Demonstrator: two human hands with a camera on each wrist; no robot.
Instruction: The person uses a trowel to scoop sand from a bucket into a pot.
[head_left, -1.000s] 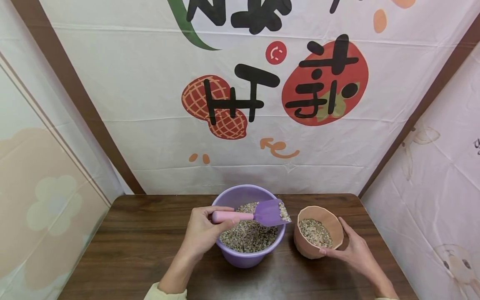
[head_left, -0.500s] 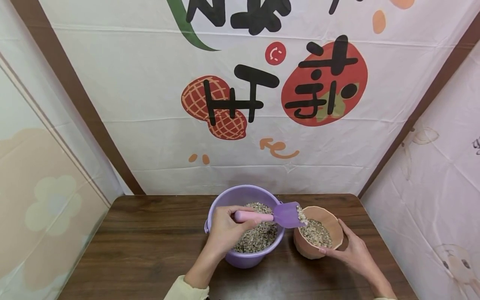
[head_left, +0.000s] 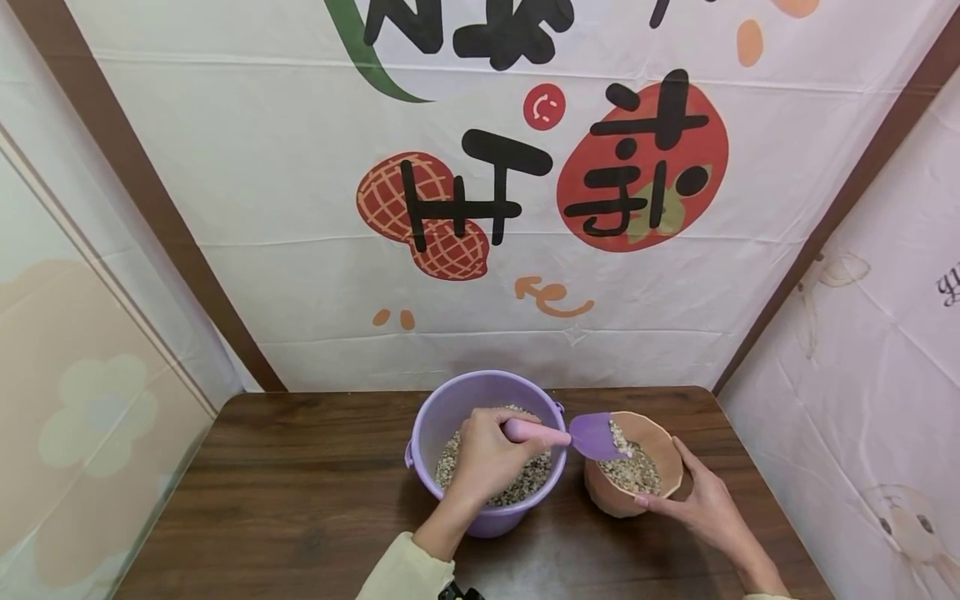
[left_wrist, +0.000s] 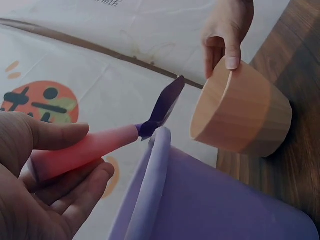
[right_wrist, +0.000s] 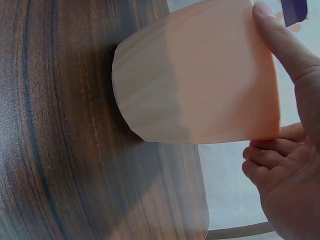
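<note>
A toy shovel with a purple blade and pink handle is held by the handle in my left hand. Pale grit lies at the blade's tip, which overlaps the near-left rim of a peach flowerpot. Grainy grey-brown gravel partly fills this pot. On the pot's right side my right hand grips the rim, its thumb in front. Below my left hand stands a purple bucket with more gravel inside, partly hidden by the hand. In the left wrist view, the shovel's neck appears close to the bucket rim.
Bucket and pot stand side by side on a dark wooden table. Behind the table hangs a white printed cloth, with more cloth walls at left and right. The bucket's handle lugs stick out at its sides.
My left hand has carried the shovel rightward from over the bucket, so its blade now overlaps the pot. The right hand keeps its grip on the pot.
</note>
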